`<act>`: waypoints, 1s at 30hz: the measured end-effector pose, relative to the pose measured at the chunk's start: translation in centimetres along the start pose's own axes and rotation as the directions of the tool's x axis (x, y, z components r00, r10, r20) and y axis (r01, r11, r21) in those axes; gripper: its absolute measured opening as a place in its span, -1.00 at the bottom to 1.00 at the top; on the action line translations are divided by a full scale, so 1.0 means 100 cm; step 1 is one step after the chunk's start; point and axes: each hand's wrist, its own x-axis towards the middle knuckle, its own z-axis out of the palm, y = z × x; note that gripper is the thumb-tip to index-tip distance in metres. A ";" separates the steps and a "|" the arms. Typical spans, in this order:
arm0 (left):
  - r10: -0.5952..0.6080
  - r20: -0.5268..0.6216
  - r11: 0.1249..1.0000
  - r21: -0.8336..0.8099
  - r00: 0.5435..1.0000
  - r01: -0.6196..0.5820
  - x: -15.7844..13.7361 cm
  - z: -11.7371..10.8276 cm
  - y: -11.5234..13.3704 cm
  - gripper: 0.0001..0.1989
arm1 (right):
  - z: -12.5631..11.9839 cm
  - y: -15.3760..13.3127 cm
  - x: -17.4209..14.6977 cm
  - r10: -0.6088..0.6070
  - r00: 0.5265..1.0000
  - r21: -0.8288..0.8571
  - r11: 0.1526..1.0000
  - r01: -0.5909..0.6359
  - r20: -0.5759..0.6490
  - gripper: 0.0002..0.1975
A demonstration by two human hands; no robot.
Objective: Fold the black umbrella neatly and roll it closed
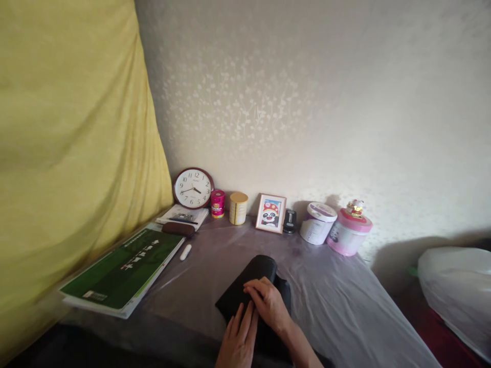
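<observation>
A black folded piece, perhaps cloth or soft leather, lies at the front middle of the table. Its upper end is rounded, and a second black flap shows on its right. My left hand rests flat on its lower left part, fingers stretched out. Just above and to the right, my right hand bends over the same piece, its fingers curled together against the black surface near my left fingertips. The underside of the right fingers is hidden. Between the hands and my body, the lower part of the black piece is mostly covered.
Left lie a green book, a brown case and a white stick-like object. Along the wall stand a clock, pink tin, yellow-lidded can, panda picture frame, black device and two tubs.
</observation>
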 end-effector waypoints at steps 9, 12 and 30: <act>0.042 -0.079 0.999 0.035 0.996 -0.040 0.001 0.015 -0.008 -0.23 | 0.002 0.032 0.007 -0.178 0.983 -0.175 0.967 0.183 0.043 -0.73; -0.002 -0.112 0.998 0.062 0.994 0.009 0.001 0.013 -0.006 -0.24 | 0.002 0.047 0.026 -0.127 0.991 -0.210 0.969 0.133 0.041 -0.71; -0.175 0.170 0.928 -0.301 0.970 0.220 0.005 -0.037 0.007 -0.03 | -0.037 0.108 0.004 0.508 0.783 -0.021 0.834 -0.551 -0.360 -0.63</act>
